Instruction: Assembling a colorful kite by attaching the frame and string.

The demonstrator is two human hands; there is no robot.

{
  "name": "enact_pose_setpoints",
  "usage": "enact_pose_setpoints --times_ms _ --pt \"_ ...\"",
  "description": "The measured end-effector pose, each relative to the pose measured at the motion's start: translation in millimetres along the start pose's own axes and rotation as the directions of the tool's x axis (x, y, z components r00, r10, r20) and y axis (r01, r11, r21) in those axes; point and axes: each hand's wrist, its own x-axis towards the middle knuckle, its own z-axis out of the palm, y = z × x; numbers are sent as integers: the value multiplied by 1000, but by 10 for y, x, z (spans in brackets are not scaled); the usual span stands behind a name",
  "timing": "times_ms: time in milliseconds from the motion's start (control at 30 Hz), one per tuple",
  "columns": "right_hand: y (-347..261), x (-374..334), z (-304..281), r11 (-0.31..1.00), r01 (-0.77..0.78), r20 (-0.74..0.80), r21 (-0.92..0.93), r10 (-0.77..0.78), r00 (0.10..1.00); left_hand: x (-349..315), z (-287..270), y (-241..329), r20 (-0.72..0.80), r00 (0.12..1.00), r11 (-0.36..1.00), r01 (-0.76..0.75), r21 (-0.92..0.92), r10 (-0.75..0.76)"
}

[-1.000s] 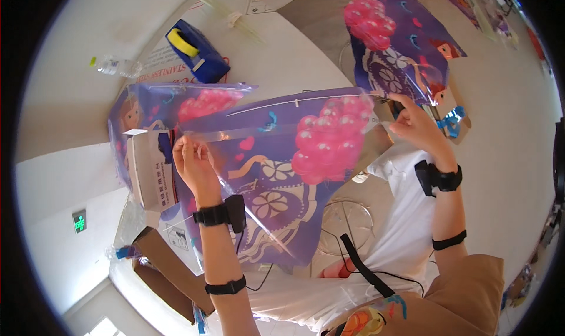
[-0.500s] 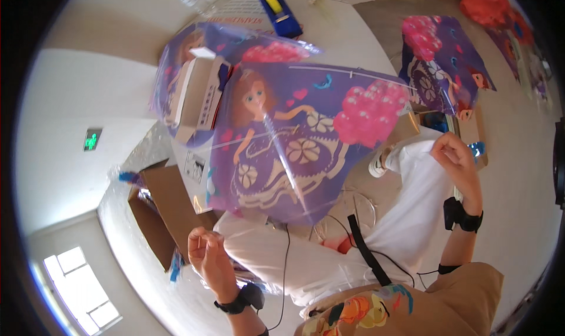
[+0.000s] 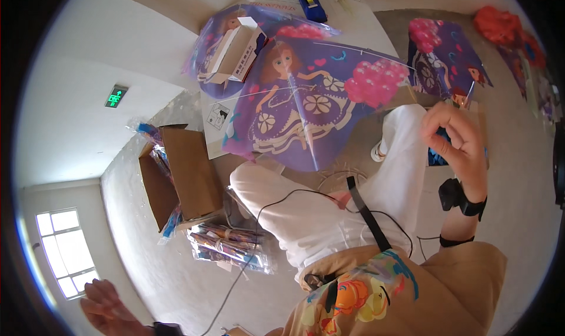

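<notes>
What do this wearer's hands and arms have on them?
The right hand and left hand are ungloved. The right wrist has a black band with a boxy black module; further up sits a narrow black strap. The right sleeve is tan and short. Black wristwear also shows on the left, mostly cut off.

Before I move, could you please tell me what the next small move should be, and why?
I would probably bring the left hand to the lower edge of the nearest purple sheet to steady it: that sheet overhangs the white table on the lap side, and neither the left hand nor the right hand touches it.
</notes>
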Motion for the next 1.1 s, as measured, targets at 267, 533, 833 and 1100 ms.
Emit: enact_pose_setpoints --times_ms 267,533,833,1100 --pt "-234 12 -104 984 169 -173 55 -157 972 941 321 369 536 729 547 -679 489 426" --pt "524 32 -168 989 -2 -92 -147 -12 996 909 2634 -631 755 655 1000 26 2 -19" --pt "2064 295 -57 880 -127 -241 -457 15 970 -290 4512 -2174 802 591 888 409 -209 -83" --pt "2801 510 -154 849 -328 -318 -414 202 926 -1036 5387 -2596 846 517 632 701 -330 -131"
